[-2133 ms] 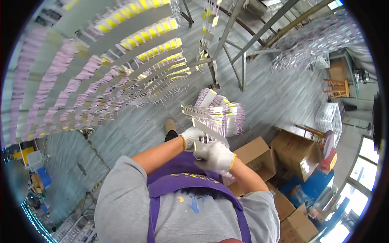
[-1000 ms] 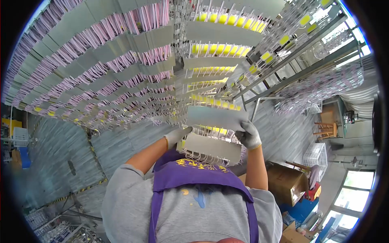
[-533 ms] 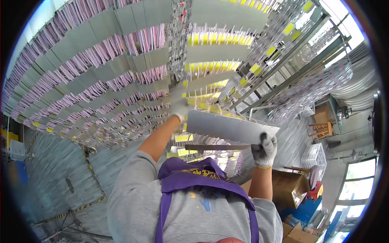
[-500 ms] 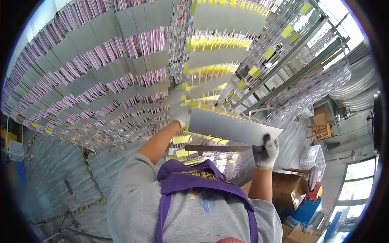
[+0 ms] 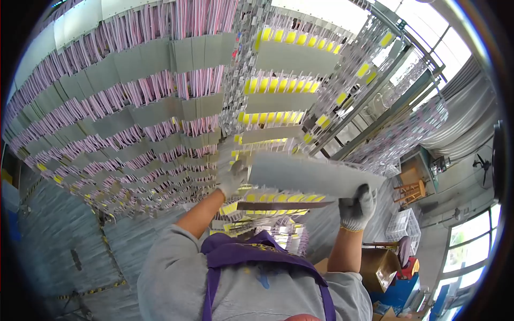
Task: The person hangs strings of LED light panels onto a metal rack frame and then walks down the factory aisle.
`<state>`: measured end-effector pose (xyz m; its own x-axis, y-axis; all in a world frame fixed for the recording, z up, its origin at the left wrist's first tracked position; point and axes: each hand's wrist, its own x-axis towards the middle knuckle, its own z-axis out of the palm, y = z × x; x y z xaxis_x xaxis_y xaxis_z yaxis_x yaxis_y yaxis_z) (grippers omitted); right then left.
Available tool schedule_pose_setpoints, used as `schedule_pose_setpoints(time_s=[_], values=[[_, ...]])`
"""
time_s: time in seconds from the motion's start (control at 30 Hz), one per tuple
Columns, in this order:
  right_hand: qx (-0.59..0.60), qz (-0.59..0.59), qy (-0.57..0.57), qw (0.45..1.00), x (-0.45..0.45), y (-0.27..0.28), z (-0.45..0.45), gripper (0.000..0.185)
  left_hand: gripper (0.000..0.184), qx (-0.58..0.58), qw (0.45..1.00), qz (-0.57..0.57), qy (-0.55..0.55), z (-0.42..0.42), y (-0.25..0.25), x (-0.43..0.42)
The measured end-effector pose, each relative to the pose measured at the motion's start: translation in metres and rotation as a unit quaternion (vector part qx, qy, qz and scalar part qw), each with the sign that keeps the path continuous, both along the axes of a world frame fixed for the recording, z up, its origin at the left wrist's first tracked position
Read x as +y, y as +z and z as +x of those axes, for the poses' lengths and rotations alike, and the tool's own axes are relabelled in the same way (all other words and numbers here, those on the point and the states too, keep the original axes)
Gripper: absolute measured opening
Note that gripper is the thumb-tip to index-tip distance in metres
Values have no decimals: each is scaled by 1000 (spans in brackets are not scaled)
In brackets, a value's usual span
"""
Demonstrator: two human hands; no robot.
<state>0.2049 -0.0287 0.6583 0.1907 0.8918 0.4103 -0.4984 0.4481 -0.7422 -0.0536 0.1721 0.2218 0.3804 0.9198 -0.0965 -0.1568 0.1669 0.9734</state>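
Note:
A long, flat grey panel (image 5: pixel 305 175) stretches in front of my chest, tilted down toward the right and smeared by motion. At its right end, my right hand (image 5: pixel 360 207), in a white glove with dark fingertips, is closed on the panel. My left hand (image 5: pixel 231 179), also gloved, is at the panel's left end; its fingers are blurred and partly hidden, and it seems to grip the edge. Just below the panel is a narrow dark strip (image 5: pixel 281 205), with rows of yellow-marked pieces (image 5: pixel 289 198) around it.
Tall hanging rows of grey panels with pink-white strips (image 5: pixel 150 88) fill the left. Ahead hang panels with yellow tags (image 5: pixel 281 85). Metal framing (image 5: pixel 364 101) stands on the right, with a wooden stool (image 5: pixel 411 191), a white crate (image 5: pixel 404 227) and a cardboard box (image 5: pixel 380 267) beyond.
The view has shifted, so the hanging rows appear lower. Both hands and the panel sit slightly lower in view, the right hand a little further right. The panel is now more blurred.

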Motion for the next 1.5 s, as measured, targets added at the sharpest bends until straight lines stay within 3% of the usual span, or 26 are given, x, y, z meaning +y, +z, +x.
schedule_pose_setpoints(time_s=[0.07,0.17,0.27,0.3,0.33,0.37,0.4,0.47,0.5,0.53,0.57,0.63,0.7,0.83,0.87,0.9,0.97,1.0,1.13,1.2,1.27,1.33,1.4,1.43,1.47,1.5], values=[[2,5,-80,997,16,29,-6,33,62,-61,995,-25,-77,-35,83,-77],[6,60,-142,988,50,83,-6,45,58,-24,991,70,-109,-43,44,-127],[-30,114,-160,980,78,154,-33,31,72,-52,976,117,-176,-40,94,-165],[-39,142,-132,980,92,168,-21,23,82,-339,926,-108,-126,-29,113,-178],[-40,146,-127,980,103,189,-25,19,82,-338,927,-103,-125,-31,110,-172],[-16,177,-139,974,119,209,-29,18,81,-73,982,97,-143,-30,105,-160],[-34,182,-138,973,129,226,-21,18,81,200,927,284,-140,-29,131,-155],[-7,187,-187,964,141,264,-35,20,71,339,891,283,-108,-17,216,-164],[-233,305,-398,833,155,278,-16,26,63,314,918,221,-99,-15,242,-160],[-264,352,-440,783,148,293,-22,28,56,290,939,163,-88,-15,254,-154],[-288,396,-482,726,142,307,-27,30,44,322,791,517,55,-9,216,-134],[-126,417,-423,794,104,350,-60,31,37,141,961,225,75,-4,289,-122],[-102,443,-466,759,114,370,-54,34,34,80,974,188,96,-6,345,-99],[-463,440,-700,320,196,406,-38,47,29,83,956,246,138,-6,474,-78],[-603,316,-612,402,235,415,-4,54,29,113,947,254,161,-5,499,-74],[-627,202,-379,650,194,403,-2,58,29,133,938,265,179,-5,521,-73],[-515,338,-351,705,229,372,42,51,29,129,920,325,177,-7,541,-55],[-440,247,-390,770,227,344,47,52,29,121,899,382,177,-6,551,-45],[-390,98,-305,863,228,189,70,43,36,-27,886,436,156,7,596,-12],[-339,55,-83,935,239,101,80,83,45,-153,877,422,174,15,627,6],[-211,48,187,958,233,41,75,123,48,-146,864,437,204,20,660,21],[-108,46,372,921,208,36,56,130,51,-137,851,450,233,26,686,29],[-105,89,406,903,190,50,36,108,39,-82,837,435,321,29,704,37],[-103,88,409,902,184,60,31,108,43,28,765,517,384,24,702,53],[-213,45,278,936,181,72,25,86,43,30,765,515,386,19,702,51],[-317,2,137,938,181,83,22,64,42,-27,857,400,323,14,706,45]])
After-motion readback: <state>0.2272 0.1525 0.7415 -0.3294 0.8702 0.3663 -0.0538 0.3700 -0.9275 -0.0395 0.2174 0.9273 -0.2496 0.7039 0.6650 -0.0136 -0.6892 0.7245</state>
